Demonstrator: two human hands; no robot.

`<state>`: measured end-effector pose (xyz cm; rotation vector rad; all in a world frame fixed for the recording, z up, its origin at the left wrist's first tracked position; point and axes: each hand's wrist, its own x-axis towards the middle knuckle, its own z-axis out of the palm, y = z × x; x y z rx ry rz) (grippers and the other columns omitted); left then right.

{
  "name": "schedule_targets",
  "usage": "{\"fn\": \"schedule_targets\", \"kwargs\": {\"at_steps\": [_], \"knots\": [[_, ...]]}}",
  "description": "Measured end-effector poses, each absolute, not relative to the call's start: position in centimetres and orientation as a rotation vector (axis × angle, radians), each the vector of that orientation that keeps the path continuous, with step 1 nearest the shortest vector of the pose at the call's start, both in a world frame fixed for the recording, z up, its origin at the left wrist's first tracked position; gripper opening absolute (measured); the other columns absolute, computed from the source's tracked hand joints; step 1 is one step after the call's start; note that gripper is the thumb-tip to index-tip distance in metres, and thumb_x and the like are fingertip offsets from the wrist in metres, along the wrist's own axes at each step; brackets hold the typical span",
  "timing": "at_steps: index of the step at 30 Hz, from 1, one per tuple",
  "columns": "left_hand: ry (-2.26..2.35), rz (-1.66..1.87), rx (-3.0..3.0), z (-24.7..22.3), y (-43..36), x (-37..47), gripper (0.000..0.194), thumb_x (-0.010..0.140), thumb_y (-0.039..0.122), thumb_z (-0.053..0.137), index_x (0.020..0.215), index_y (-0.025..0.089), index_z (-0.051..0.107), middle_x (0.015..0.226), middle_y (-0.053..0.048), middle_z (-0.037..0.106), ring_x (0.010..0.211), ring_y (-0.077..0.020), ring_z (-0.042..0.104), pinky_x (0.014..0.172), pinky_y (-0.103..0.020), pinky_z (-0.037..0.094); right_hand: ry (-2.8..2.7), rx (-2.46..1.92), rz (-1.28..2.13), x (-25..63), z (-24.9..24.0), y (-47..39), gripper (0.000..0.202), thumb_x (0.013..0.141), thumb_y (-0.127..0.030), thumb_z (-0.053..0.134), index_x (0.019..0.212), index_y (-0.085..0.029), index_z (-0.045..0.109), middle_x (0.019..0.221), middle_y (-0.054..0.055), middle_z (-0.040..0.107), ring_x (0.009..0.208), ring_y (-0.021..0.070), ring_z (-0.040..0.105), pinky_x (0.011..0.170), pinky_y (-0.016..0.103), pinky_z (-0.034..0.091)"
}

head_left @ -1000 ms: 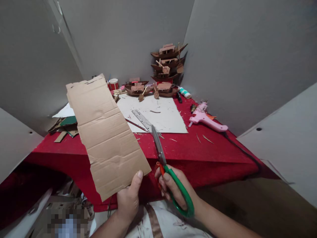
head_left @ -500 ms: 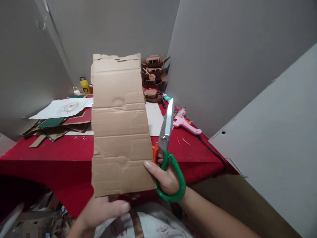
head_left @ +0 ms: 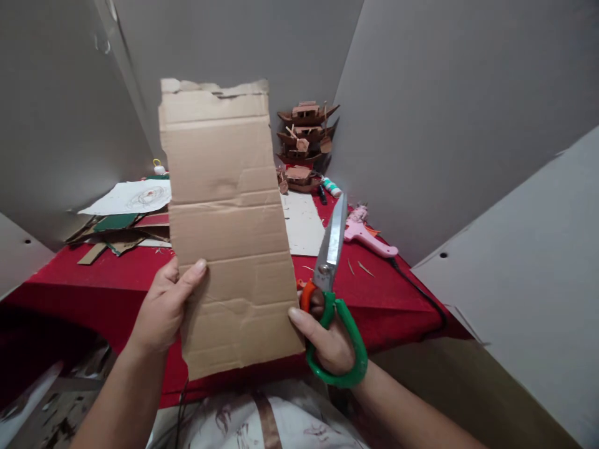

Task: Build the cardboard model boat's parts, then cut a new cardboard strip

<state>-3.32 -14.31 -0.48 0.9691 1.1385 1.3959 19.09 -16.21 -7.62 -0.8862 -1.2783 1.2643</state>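
Observation:
A creased brown cardboard piece [head_left: 224, 231] with a torn top edge is held up in front of me. My left hand [head_left: 163, 305] grips its left edge, thumb across the front and fingers behind. At the lower right edge, my right hand [head_left: 330, 340] pinches the cardboard with the thumb on its face. That same hand also has scissors [head_left: 332, 249] hooked in it, with one green and one orange handle. Their blades are closed and point upward, beside the cardboard. The fingers behind the cardboard are hidden.
Behind the cardboard is a red-covered table [head_left: 116, 271]. Stacked wooden model boats [head_left: 306, 143] stand at the back. A pink glue gun [head_left: 369, 237] with a black cord lies right. Drawn-on paper [head_left: 126, 197] tops cardboard sheets at left. Grey panels [head_left: 444, 112] enclose the table.
My left hand has risen from below the cardboard and taken hold of its left edge. The view has shifted slightly; my right hand keeps the cardboard and scissors.

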Motion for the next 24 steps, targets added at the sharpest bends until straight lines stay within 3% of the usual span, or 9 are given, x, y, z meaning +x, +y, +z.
{"fn": "schedule_targets", "kwargs": {"at_steps": [2,4,9,16,24], "knots": [[1.141,1.492,1.017,0.5,-14.1,-3.6,0.035,0.07,0.039,0.077,0.101,0.023,0.07,0.089,-0.003,0.077,0.086,-0.0236,0.072,0.072,-0.029,0.06,-1.196,-0.907,1.259,19.3,-8.4,-16.2,0.026,0.083,-0.045,0.065,0.09,-0.02,0.06,0.064,-0.001,0.063,0.048,0.0141,0.06,0.048,0.025,0.053],[1.127,1.582,1.08,1.5,-14.0,-3.9,0.034,0.073,0.038,0.076,0.104,0.025,0.07,0.096,-0.002,0.076,0.091,-0.0229,0.071,0.077,-0.029,0.06,-1.164,-0.908,1.281,19.6,-9.3,-16.2,0.027,0.085,-0.046,0.063,0.089,-0.019,0.057,0.057,-0.004,0.057,0.04,0.0095,0.052,0.04,0.021,0.045],[1.073,1.77,1.285,4.0,-13.4,-4.5,0.031,0.08,0.033,0.071,0.109,0.025,0.07,0.111,-0.002,0.073,0.103,-0.022,0.067,0.087,-0.03,0.057,-1.207,-0.96,1.305,19.6,-10.6,-16.3,0.03,0.086,-0.047,0.061,0.087,-0.018,0.054,0.064,-0.001,0.06,0.043,0.0082,0.051,0.041,0.019,0.041],[1.0,1.78,1.38,5.3,-11.7,-5.5,0.037,0.078,0.037,0.072,0.111,0.022,0.068,0.11,-0.006,0.073,0.101,-0.0242,0.068,0.086,-0.034,0.057,-1.241,-1.095,1.334,19.3,-10.6,-16.5,0.044,0.079,-0.06,0.061,0.084,-0.017,0.053,0.06,-0.001,0.056,0.042,0.0101,0.048,0.039,0.021,0.038],[0.989,1.738,1.323,5.1,-10.4,-6.3,0.036,0.075,0.04,0.073,0.104,0.019,0.069,0.105,-0.008,0.074,0.099,-0.0252,0.068,0.083,-0.032,0.056,-1.392,-1.092,1.238,19.8,-11.4,-16.1,0.045,0.081,-0.063,0.056,0.082,-0.018,0.054,0.06,-0.001,0.053,0.046,0.0115,0.047,0.042,0.024,0.039]]}}
